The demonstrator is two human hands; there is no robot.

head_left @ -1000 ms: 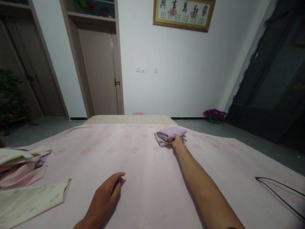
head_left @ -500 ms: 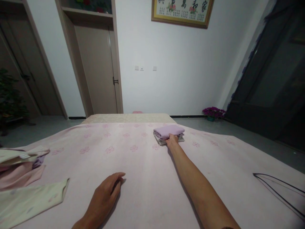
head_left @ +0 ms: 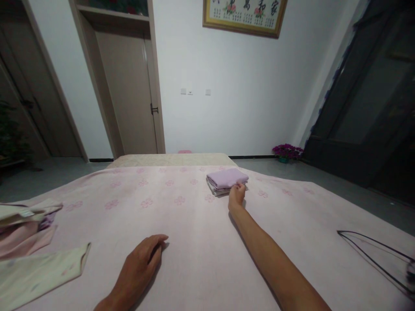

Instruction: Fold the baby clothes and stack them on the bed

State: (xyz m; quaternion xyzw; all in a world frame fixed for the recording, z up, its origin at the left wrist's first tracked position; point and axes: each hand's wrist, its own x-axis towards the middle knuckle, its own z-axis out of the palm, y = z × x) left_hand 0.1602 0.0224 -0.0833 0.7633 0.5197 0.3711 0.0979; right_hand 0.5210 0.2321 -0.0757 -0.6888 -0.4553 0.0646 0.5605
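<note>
On the pink flowered sheet [head_left: 194,233] lies a small stack of folded cloths, with a folded lilac cloth [head_left: 227,178] on top and a folded grey-white cloth [head_left: 216,191] under it. My right hand [head_left: 237,193] reaches out to the stack's near right edge, its fingers curled and pinching the lilac cloth there. Closer to me, my left hand [head_left: 142,261] rests on the sheet, holding nothing, with its thumb a little apart from loosely bent fingers. A pale yellow-green folded cloth [head_left: 42,272] lies to its left.
At the far left is a heap of pink and cream clothes [head_left: 26,231]. A black wire loop [head_left: 366,248], like a hanger, lies on the right. Beyond the sheet are a bare beige surface [head_left: 175,160], a door [head_left: 129,86] and purple flowers [head_left: 287,151] on the floor.
My right hand has drawn slightly back and right along the stack's near edge, its fingers now curled at the lilac cloth. My left hand stays put. The view has shifted slightly right.
</note>
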